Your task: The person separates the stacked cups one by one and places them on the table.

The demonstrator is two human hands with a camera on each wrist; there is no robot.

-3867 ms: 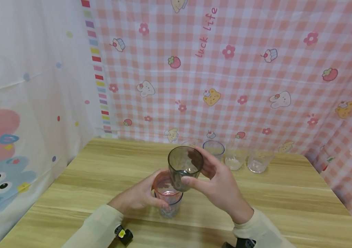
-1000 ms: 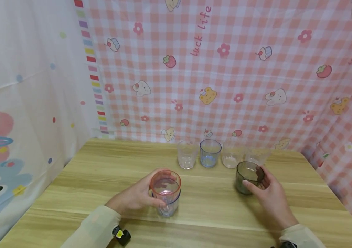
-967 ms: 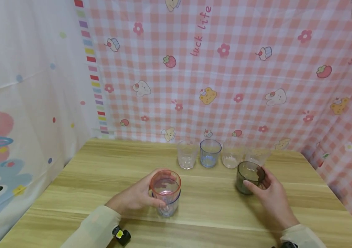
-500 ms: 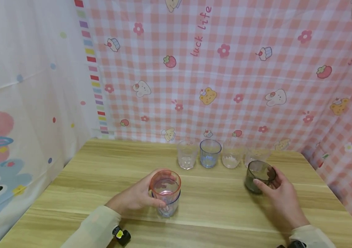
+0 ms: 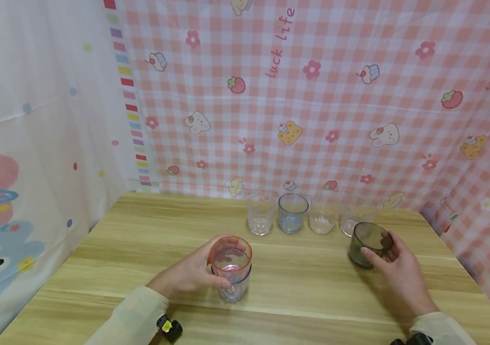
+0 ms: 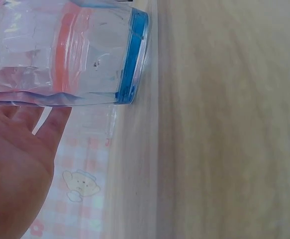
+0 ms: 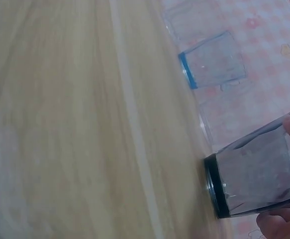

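My left hand [image 5: 190,272] grips a stack of two clear tumblers at the middle of the table. An orange-rimmed tumbler [image 5: 230,261] sits inside a blue-rimmed tumbler [image 5: 237,290]. In the left wrist view the lower tumbler's blue base [image 6: 132,57] is near the wood. Over to the right, my right hand [image 5: 402,278] holds a smoky grey tumbler [image 5: 362,249] upright between thumb and fingers. Its dark base [image 7: 216,186] is at or just above the tabletop; I cannot tell whether it touches. Part of its far side is hidden by the hand.
Along the back of the wooden table [image 5: 141,249] stands a row: a clear tumbler [image 5: 260,223], a blue tumbler [image 5: 291,221], another clear tumbler [image 5: 322,223] and a clear tumbler [image 5: 349,225] partly behind the smoky one. A checked pink cloth [image 5: 270,115] hangs behind.
My right hand has carried the smoky tumbler from over the stack to the right, and it has shifted a little further right in the last second. The left hand and stack have stayed put.
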